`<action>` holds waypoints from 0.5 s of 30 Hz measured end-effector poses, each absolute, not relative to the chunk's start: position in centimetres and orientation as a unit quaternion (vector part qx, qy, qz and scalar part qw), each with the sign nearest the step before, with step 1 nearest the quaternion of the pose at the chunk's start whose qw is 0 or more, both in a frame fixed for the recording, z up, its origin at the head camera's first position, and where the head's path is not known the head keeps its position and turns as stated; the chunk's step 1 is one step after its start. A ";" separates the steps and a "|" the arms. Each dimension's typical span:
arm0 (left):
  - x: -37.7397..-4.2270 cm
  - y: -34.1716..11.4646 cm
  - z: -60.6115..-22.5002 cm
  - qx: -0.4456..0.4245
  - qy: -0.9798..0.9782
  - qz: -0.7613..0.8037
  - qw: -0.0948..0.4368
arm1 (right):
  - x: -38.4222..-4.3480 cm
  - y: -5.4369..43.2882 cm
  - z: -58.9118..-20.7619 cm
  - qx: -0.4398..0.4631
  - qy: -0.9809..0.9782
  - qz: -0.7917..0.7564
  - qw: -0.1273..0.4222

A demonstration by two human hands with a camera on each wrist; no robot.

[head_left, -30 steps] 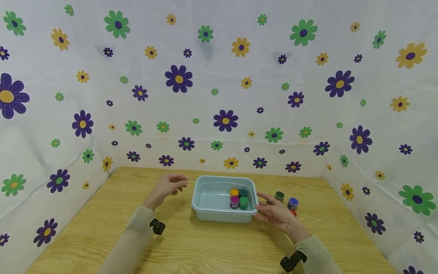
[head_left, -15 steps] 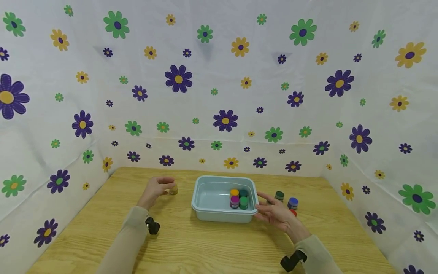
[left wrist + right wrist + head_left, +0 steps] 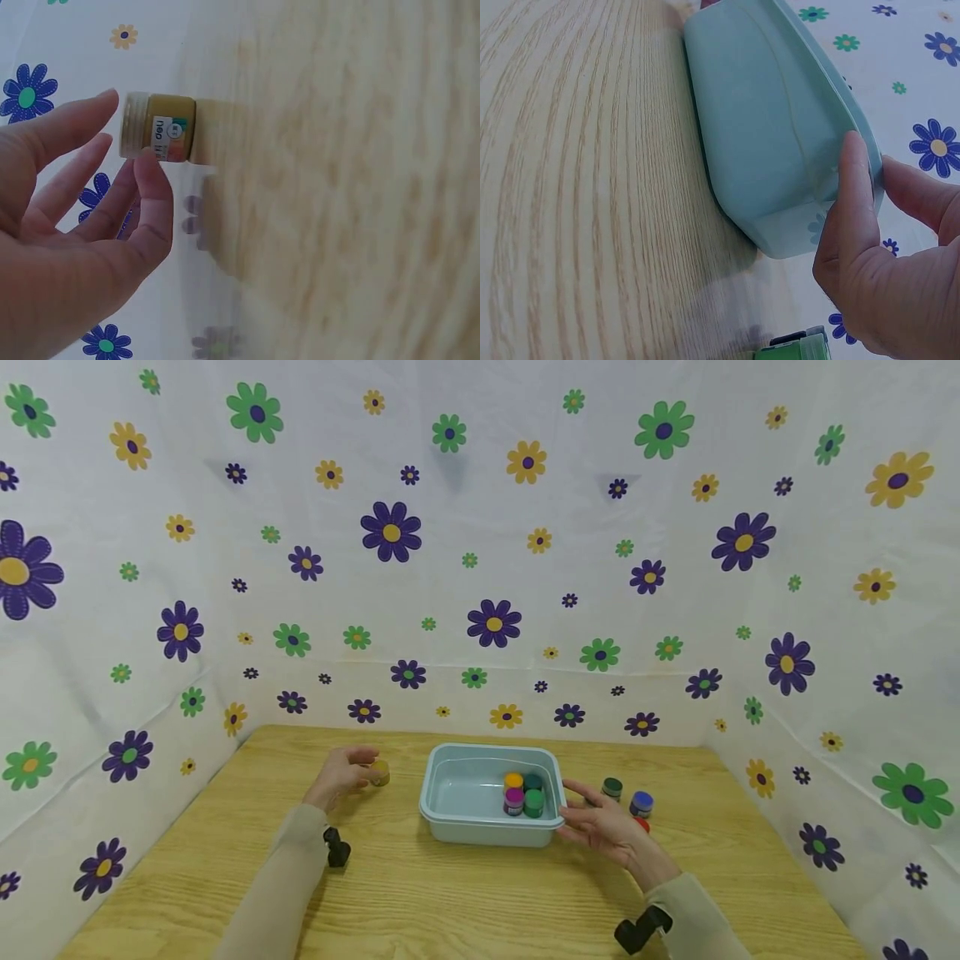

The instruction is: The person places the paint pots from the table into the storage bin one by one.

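Note:
A small paint jar (image 3: 169, 127) with mustard-yellow paint and a clear lid stands on the table, left of a pale blue plastic bin (image 3: 487, 833). My left hand (image 3: 345, 775) is beside this jar, its fingers spread loosely around the lid end. In the left wrist view one fingertip (image 3: 148, 161) lies against or very near the jar's label; a gap shows on the other side. My right hand (image 3: 611, 835) holds the bin's right end by its rim, with digits on either side of the corner. Several paint jars stand inside the bin, among them an orange jar (image 3: 513, 782) and a magenta jar (image 3: 513, 802).
Right of the bin stand a dark green jar (image 3: 612, 789), a blue jar (image 3: 642, 804) and a red jar (image 3: 641, 823), partly hidden by my right hand. Flower-patterned white sheeting (image 3: 450, 585) surrounds the wooden table (image 3: 450, 902) at the back and sides.
My left hand has moved left, and its fingertips have drawn back a little, so the mustard-yellow jar shows more fully. My right hand stays at the bin.

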State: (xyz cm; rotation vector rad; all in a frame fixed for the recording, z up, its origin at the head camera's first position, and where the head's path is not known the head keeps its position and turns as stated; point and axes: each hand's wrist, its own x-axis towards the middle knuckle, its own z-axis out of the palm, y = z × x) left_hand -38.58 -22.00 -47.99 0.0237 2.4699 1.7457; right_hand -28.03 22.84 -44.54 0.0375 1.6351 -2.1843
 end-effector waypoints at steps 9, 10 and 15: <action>-39.0 -21.9 -48.1 0.037 0.833 0.541 0.106 | -28.2 22.8 -44.8 0.016 0.586 -0.784 0.204; -39.1 -21.9 -48.2 0.038 0.833 0.542 0.109 | -28.2 22.8 -44.8 0.012 0.586 -0.783 0.206; -39.4 -21.7 -48.3 0.038 0.832 0.540 0.118 | -28.2 22.9 -44.9 0.003 0.583 -0.785 0.210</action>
